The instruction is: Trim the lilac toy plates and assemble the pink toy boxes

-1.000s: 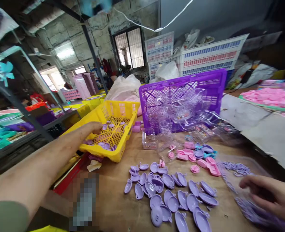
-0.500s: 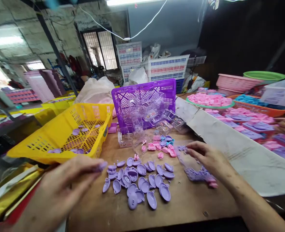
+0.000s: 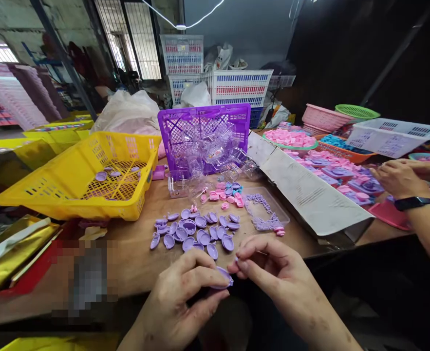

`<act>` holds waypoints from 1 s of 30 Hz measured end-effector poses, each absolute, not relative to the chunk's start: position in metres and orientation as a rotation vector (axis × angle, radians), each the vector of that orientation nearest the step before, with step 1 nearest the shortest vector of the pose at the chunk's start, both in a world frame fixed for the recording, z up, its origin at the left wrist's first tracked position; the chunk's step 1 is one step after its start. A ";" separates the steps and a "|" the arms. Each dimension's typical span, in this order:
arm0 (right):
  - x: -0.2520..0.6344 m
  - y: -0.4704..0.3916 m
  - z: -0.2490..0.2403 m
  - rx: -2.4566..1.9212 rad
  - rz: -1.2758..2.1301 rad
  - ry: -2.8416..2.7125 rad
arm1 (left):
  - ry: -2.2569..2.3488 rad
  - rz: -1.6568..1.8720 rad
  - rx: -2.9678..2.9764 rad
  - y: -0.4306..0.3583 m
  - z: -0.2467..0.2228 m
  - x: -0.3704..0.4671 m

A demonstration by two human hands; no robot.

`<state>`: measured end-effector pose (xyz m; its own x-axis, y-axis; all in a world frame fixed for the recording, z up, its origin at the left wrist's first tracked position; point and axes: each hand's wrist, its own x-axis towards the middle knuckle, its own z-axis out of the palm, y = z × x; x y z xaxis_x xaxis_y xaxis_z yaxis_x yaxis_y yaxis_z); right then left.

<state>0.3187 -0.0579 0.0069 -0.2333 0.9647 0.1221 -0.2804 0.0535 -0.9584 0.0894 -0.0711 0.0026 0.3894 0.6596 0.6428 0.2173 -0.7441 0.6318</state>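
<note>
Low at the table's front edge, my left hand (image 3: 180,295) is closed on a purple oval plastic shell (image 3: 225,277), its small knobbed end turned toward the right. Close beside it, my right hand (image 3: 278,275) pinches a tiny pale purple piece (image 3: 236,261), mostly hidden by the fingertips. The two hands nearly touch. Beyond them lies a loose group of similar purple oval shells (image 3: 188,226). To the right of these, a shallow clear tray (image 3: 283,214) holds many tiny purple parts (image 3: 267,223), with a pink piece (image 3: 279,231) at its near corner.
A yellow basket (image 3: 72,208) with a few purple pieces stands left. Behind, a purple basket (image 3: 203,108) leans upright with clear plastic boxes (image 3: 215,141). A white board (image 3: 309,200) borders the right. Past it, a co-worker's hands (image 3: 401,175) are among pink and purple parts.
My left hand has come right and down with the purple shell. My right hand has left the clear tray and come down beside it, pinching a tiny piece. The view has shifted.
</note>
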 end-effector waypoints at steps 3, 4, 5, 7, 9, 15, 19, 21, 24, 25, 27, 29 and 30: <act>0.319 -0.070 0.005 -0.800 1.501 -1.208 | 0.739 1.317 2.179 -0.079 0.005 0.089; 0.319 -0.073 0.005 -0.794 1.524 -1.208 | 0.726 1.327 2.168 -0.082 0.006 0.089; 0.320 -0.076 0.005 -0.789 1.541 -1.210 | 0.715 1.336 2.159 -0.085 0.006 0.089; 0.321 -0.082 0.005 -0.796 1.533 -1.231 | 0.706 1.353 2.161 -0.090 0.007 0.089; 0.321 -0.088 0.007 -0.839 1.466 -1.254 | 0.703 1.358 2.184 -0.094 0.007 0.088; 0.322 -0.095 0.002 -0.855 1.421 -1.227 | 0.695 1.338 2.237 -0.100 0.008 0.087; 0.330 -0.094 -0.005 -0.737 1.337 -1.288 | 0.693 1.311 2.260 -0.101 0.007 0.087; 0.333 -0.095 -0.004 -0.753 1.318 -1.298 | 0.690 1.305 2.269 -0.102 0.006 0.087; 0.334 -0.098 0.003 -0.832 1.333 -1.351 | 0.687 1.300 2.266 -0.104 0.003 0.087; 0.333 -0.099 0.006 -0.858 1.345 -1.380 | 0.684 1.295 2.265 -0.104 0.002 0.087; 0.329 -0.101 0.011 -0.896 1.388 -1.411 | 0.683 1.282 2.271 -0.105 0.000 0.087; 0.325 -0.103 0.013 -0.913 1.444 -1.396 | 0.694 1.258 2.287 -0.106 -0.001 0.086; 0.324 -0.103 0.014 -0.914 1.471 -1.381 | 0.701 1.247 2.296 -0.106 -0.001 0.086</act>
<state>0.3238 -0.1029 0.0137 -0.3277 0.9429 0.0599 -0.1189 0.0218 -0.9927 0.0861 -0.1058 -0.0015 0.4666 0.6141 0.6365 0.2247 -0.7783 0.5863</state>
